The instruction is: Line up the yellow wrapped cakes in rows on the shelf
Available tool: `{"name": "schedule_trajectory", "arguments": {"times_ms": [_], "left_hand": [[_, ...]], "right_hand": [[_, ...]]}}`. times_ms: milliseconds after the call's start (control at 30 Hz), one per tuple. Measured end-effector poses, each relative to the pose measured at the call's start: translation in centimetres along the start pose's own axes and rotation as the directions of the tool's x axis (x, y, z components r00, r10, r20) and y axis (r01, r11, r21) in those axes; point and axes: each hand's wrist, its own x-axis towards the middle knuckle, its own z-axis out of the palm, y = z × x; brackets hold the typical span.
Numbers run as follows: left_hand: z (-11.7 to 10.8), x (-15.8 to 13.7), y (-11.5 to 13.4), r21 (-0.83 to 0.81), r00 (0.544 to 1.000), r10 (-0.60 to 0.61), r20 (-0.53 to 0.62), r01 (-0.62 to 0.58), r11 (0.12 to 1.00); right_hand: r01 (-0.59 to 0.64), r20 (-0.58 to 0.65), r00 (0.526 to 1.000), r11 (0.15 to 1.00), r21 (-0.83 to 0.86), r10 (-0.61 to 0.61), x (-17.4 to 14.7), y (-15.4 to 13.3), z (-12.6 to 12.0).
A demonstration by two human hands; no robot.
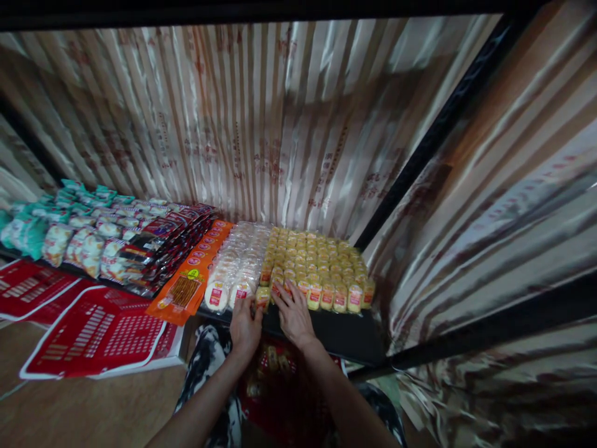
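Observation:
My left hand (pixel 246 326) is at the shelf's front edge, fingers curled and thumb close in, against a small yellow packaged cake (pixel 262 297) at the front left of the yellow block. Its fingertips also reach the front of a white round packaged cake (pixel 241 292). My right hand (pixel 296 314) lies over the front row with its fingers stretched out, touching yellow packaged cakes (pixel 313 296). Rows of these yellow packs run back to the wall. The packs under my right fingers are partly hidden.
Left of the white cakes lie an orange snack packet (pixel 184 292), dark red packets (pixel 163 249) and green-and-white bags (pixel 84 246). Red baskets (pixel 107 330) stand below left. A black shelf edge (pixel 347 336) and post (pixel 433 130) frame the right, before striped sheeting (pixel 261 124).

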Motion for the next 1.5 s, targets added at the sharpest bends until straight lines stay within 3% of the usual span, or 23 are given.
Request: {"name": "schedule_trajectory", "arguments": {"times_ms": [200, 467, 667, 933, 1133, 1300, 1500], "left_hand": [[1.7, 1.4, 0.8, 0.116, 0.943, 0.172, -0.283, -0.144, 0.983], [3.4, 3.0, 0.7, 0.150, 0.917, 0.144, -0.373, -0.094, 0.984], [3.5, 3.1, 1.3, 0.208, 0.922, 0.129, -0.364, -0.055, 0.977], [3.1, 2.9, 0.7, 0.243, 0.905, 0.233, -0.357, -0.151, 0.958], [3.5, 0.0, 0.3, 0.136, 0.934, 0.321, -0.156, -0.302, 0.944], [4.6, -1.0, 0.3, 0.027, 0.967, 0.234, -0.096, -0.233, 0.972], [4.5, -1.1, 1.0, 0.110, 0.967, 0.248, -0.061, -0.240, 0.964]], "right_hand": [[0.001, 0.016, 1.000, 1.000, 0.003, -0.001, 0.0, -0.2, 0.0], [-0.002, 0.007, 1.000, 1.000, 0.009, 0.002, 0.0, 0.0, 0.1], [0.003, -0.006, 1.000, 1.000, 0.004, -0.003, 0.1, 0.0, 0.2], [0.005, -0.014, 1.000, 1.000, 0.004, -0.005, 0.1, 0.0, 0.0], [-0.004, -0.008, 1.000, 1.000, 0.011, 0.004, 0.1, 0.0, 0.2], [-0.008, -0.010, 1.000, 1.000, 0.009, 0.008, 0.2, 0.0, 0.3], [-0.002, -0.016, 1.000, 1.000, 0.006, 0.002, 0.2, 0.0, 0.3]]}}
